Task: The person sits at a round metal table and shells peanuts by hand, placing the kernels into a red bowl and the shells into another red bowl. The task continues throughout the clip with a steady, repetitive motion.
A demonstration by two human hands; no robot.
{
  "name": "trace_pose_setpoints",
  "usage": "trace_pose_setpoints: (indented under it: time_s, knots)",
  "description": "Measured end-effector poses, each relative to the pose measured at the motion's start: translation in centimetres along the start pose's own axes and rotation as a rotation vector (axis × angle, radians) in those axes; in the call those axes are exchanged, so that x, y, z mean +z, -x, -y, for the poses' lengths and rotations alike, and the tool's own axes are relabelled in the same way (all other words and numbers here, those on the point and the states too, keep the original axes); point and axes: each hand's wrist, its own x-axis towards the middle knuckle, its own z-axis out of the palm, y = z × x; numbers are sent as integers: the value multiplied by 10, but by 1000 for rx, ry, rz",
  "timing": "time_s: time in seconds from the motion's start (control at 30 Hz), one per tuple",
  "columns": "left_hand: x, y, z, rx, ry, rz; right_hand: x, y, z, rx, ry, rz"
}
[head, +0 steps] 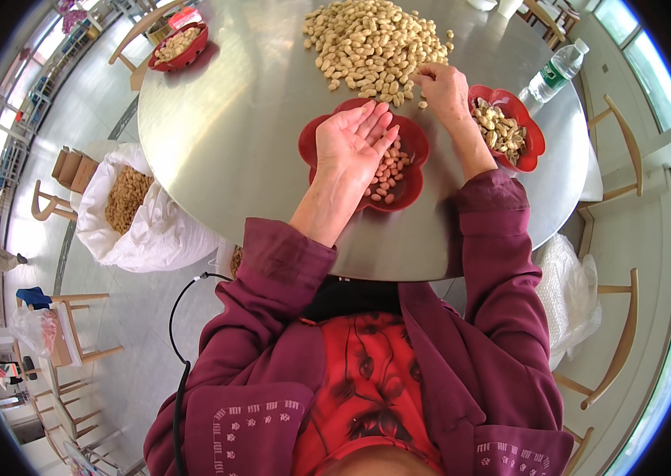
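My left hand (352, 140) is palm up over a red flower-shaped bowl (411, 187), its fingers slightly apart and nothing visible in the palm. Shelled pink peanuts (390, 169) lie in that bowl, partly hidden by the hand. At the near right edge of a heap of unshelled peanuts (377, 44) is my right hand (444, 95), thumb and fingertips drawn together. Whether a peanut is pinched there cannot be made out. Right of that forearm, a second red bowl (536, 143) contains peanut shells (499, 132).
The round metal table (240, 149) also bears a third red bowl (184, 60) of peanuts at far left and a plastic water bottle (558, 71) at right. A white sack (151, 238) of peanuts stands left of the table. Wooden chairs (624, 345) are at the right.
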Motion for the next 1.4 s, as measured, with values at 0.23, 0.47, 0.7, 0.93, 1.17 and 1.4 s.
trace_pose_setpoints:
  time_s: [0.23,0.47,0.7,0.93,1.17,1.4]
  knots:
    - [0,-3,0,17,6,12,-38,26,49,60,-560,284]
    - [-3,-3,-2,19,6,116,-44,63,74,129,-783,434]
    - [-10,-10,-3,41,39,137,-37,76,87,33,-793,470]
    - [-7,-7,1,53,36,236,-31,79,81,-45,-645,377]
    - [-6,-10,3,96,56,297,-25,79,76,-39,-685,411]
    - [-8,-11,7,121,35,327,-26,78,77,36,-632,391]
